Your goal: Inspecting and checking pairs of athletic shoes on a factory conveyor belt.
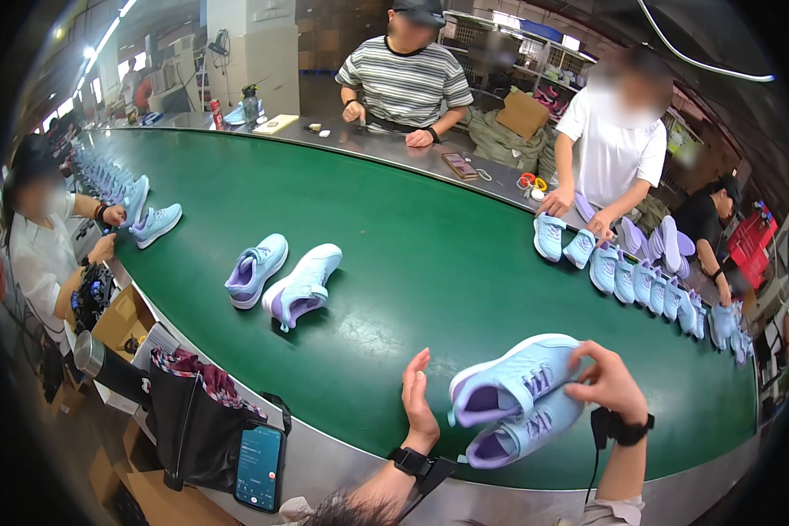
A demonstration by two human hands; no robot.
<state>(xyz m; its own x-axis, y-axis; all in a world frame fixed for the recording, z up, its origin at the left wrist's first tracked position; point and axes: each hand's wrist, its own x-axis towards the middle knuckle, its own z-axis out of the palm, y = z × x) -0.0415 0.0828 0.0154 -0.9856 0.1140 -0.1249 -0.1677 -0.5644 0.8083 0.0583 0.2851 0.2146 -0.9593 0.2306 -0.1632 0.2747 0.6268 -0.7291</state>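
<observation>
Our right hand curves over the toe ends of two pale blue shoes at the lower right of the frame; its thumb and forefinger look parted, though from this angle we cannot tell whether they pinch anything. Our left hand stands open beside the heels, its fingers straight and touching nothing. The upper shoe lies against the lower shoe on the green belt. We would steady both heels with the left palm and keep the right touch light, so the uppers don't crease. The thin cable below our right wrist could snag. Farther out, another pair of shoes sits left of centre, while a black bag and a phone crowd the near edge, lower left.
</observation>
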